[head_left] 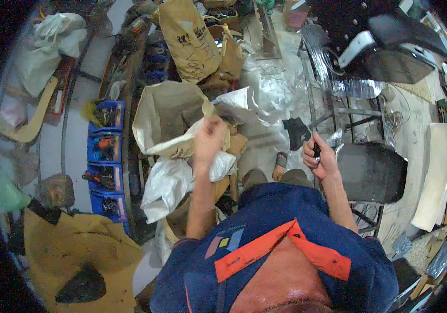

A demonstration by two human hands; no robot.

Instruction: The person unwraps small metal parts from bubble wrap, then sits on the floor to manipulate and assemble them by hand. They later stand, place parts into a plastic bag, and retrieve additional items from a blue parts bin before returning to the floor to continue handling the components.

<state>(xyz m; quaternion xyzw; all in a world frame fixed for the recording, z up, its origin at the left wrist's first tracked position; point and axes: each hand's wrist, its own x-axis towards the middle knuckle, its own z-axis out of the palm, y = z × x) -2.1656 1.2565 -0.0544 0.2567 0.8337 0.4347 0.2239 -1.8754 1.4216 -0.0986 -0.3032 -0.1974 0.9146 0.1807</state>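
An open-mouthed beige sack (pixel 150 117) stands to the front left, its wide opening facing up. My left hand (pixel 210 140) is at the near right part of its rim, fingers closed on the edge; the hand is slightly blurred. Out to the right, my right hand (pixel 320 156) is held up with the fingers curled around something small and dark, too hidden to name. A thin tip shows above those fingers. Below the sack's near side hangs crumpled white plastic sheeting (pixel 168 182).
Blue parts bins (pixel 109 177) line the left side, holding small parts and tools. Another tall brown sack (pixel 189 41) stands farther ahead. A dark padded stool (pixel 372 172) is right of my right hand. Beyond it is a metal-framed bench (pixel 356 111). Clear plastic (pixel 275 78) covers some floor.
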